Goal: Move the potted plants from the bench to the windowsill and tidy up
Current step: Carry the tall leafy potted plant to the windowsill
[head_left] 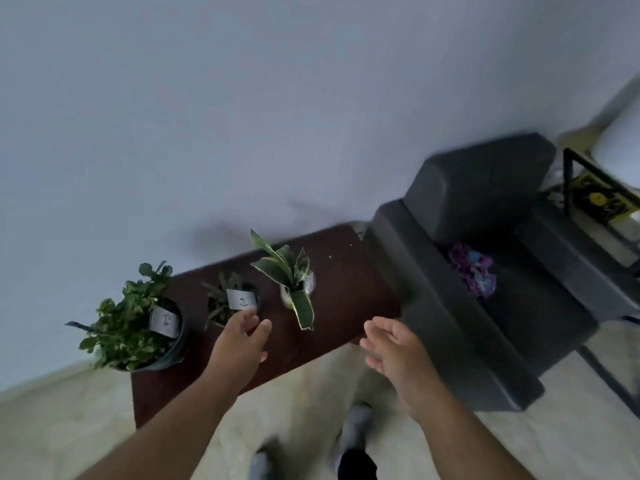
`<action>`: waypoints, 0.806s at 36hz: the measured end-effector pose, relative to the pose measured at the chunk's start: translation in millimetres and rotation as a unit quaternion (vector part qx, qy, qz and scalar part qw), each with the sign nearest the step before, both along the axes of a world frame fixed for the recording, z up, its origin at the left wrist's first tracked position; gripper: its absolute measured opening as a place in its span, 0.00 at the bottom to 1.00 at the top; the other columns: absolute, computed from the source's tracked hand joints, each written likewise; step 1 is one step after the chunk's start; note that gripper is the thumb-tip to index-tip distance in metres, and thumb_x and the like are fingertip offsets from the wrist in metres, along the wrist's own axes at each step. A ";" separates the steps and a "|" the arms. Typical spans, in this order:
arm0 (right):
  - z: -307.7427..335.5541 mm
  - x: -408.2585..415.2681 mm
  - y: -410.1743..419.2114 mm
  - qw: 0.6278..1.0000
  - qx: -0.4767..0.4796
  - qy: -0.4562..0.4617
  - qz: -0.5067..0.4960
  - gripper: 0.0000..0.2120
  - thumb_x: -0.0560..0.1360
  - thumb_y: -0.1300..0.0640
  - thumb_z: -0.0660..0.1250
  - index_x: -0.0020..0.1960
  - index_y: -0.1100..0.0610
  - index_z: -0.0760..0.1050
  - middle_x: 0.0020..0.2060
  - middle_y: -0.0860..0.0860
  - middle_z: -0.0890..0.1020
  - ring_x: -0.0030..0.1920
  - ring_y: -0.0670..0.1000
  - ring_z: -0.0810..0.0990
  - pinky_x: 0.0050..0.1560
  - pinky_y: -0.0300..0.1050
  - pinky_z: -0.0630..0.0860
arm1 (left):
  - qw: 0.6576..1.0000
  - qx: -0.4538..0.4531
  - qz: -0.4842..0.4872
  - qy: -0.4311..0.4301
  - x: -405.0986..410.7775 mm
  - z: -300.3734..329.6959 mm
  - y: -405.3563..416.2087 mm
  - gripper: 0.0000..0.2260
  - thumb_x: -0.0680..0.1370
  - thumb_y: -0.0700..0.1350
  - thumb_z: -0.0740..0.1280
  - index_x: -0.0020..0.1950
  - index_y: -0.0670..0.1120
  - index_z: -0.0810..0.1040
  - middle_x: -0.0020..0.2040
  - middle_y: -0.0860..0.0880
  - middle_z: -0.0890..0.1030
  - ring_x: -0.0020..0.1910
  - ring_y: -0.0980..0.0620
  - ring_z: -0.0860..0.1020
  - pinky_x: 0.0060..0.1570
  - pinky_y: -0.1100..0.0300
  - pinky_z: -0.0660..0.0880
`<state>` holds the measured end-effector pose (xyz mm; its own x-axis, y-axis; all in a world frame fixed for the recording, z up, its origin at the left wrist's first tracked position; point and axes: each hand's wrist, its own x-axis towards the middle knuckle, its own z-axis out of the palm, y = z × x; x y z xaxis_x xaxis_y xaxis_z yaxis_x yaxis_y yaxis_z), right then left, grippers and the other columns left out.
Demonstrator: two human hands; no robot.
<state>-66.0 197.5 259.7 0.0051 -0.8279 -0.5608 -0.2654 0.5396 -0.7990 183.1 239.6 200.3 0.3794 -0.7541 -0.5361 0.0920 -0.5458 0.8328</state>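
Head view. Item: dark brown surface against a pale wall, carrying three potted plants in a row.

- Middle pot: small, dark, spiky foliage, white label at its rim. Taken here as the landmark.
- Bushy plant: left of the middle pot, in a larger black pot at the surface's end, also labelled.
- Striped-leaf plant: right of the middle pot, in a pale pot, one long leaf drooping toward the viewer.
- Left hand: at the near side of the middle pot, fingers loosely spread and reaching; fingertips appear to meet the rim, though blur makes contact uncertain. It holds nothing.
- Right hand: well to the right of the middle pot, over the surface's near edge, fingers relaxed and apart, empty.
- Grey armchair: further right of the middle pot, a purple cloth on its seat.

Step judged: first pick-up; all three plants remain on the surface, no windowsill in view.

Next move calls for: closing the left hand round the middle pot's wall, lifting upright, clearing neighbouring leaves.
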 end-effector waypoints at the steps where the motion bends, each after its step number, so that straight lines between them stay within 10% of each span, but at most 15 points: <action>1: -5.0 1.6 -6.6 1.000 0.006 -0.001 0.003 0.21 0.80 0.49 0.67 0.70 0.55 0.72 0.57 0.47 0.81 0.57 0.46 0.83 0.62 0.51 0.80 | 1.000 0.004 -0.001 -0.006 -1.4 -1.8 -5.1 0.23 0.80 0.49 0.68 0.74 0.50 0.69 0.68 0.48 0.76 0.61 0.49 0.79 0.54 0.48 0.81; 14: -136.4 23.2 -159.4 0.989 0.091 -0.026 0.115 0.22 0.80 0.51 0.67 0.72 0.56 0.71 0.64 0.53 0.79 0.57 0.46 0.81 0.52 0.40 0.79 | 0.992 0.086 0.094 -0.011 -18.5 -97.9 -106.2 0.21 0.80 0.49 0.67 0.73 0.50 0.69 0.67 0.48 0.76 0.62 0.50 0.78 0.52 0.52 0.81; 29: -255.6 71.8 -215.8 0.971 0.130 -0.039 0.197 0.29 0.81 0.46 0.65 0.79 0.52 0.63 0.76 0.47 0.69 0.73 0.50 0.71 0.68 0.51 0.74 | 0.988 0.092 0.103 0.067 -23.0 -207.3 -163.0 0.15 0.81 0.54 0.64 0.67 0.56 0.75 0.56 0.54 0.84 0.55 0.53 0.82 0.59 0.51 0.78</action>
